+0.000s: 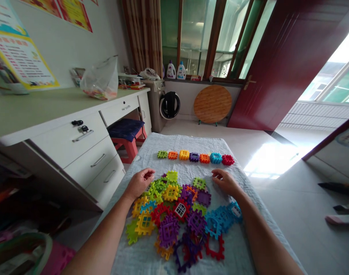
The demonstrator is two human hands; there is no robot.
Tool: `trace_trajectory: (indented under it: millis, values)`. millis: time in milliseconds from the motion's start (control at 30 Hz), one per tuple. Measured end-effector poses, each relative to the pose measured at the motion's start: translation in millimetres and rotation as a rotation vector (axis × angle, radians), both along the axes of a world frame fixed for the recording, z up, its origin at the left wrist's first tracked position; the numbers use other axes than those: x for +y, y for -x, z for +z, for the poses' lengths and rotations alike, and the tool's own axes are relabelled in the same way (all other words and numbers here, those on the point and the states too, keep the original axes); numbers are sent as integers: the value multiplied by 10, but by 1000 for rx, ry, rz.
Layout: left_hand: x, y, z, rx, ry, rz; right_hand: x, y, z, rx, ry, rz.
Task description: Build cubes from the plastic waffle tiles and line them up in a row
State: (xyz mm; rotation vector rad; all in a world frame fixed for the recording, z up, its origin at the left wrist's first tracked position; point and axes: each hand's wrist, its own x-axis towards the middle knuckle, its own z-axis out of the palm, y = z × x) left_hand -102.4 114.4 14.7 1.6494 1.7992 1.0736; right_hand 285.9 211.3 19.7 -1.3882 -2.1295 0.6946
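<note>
My left hand (140, 184) rests at the left edge of a heap of plastic interlocking blocks, nearest to the green and yellow ones. Its fingers are loosely curved, with nothing visible in them. On the bed-like padded surface to the right of the heap lies my right hand (225, 181), fingers slightly apart and holding nothing. Between the arms are a yellow block (145, 223), a purple block (168, 230), a red block with a white window (181, 209) and several blue blocks (213, 224). Beyond the hands, several assembled block cubes (194, 157) stand in a row, from green at left to red at right.
A pale blue cloth (188, 142) covers the work surface. At left stand a white desk (85, 147) with a plastic bag (101, 78) and a red stool (130, 147). A washing machine (155, 101), a round wooden tabletop (213, 104) and a dark red door (280, 61) are farther back.
</note>
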Motion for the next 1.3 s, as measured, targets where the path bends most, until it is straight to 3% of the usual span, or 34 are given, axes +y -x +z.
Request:
trace_trajectory:
  millis: [233,467,567,800,933,1100,1233,1300]
  values:
    - [-41,-51,70,8,43,-61,-29,-17,-73,37,-42,-41]
    - [-116,-247,366,200,46,-284,-37,-21,-95,42,-54,-31]
    - [-109,-345,423,234,78,-330,-44,-22,-88,43,-55,-30]
    - [9,-370,444,86,95,-224,-49,-30,-86,48,-56,-21]
    - [169,-231,420,169,78,-165,-53,-22,-79,44,-59,-33]
    - [340,-84,270,318,16,-93,-59,-12,-77,51,-62,-38]
    - [334,-10,200,348,-55,13,-54,-19,-95,57,-57,-38]
    - [281,42,218,359,-40,0,-50,-24,-104,58,-58,-32]
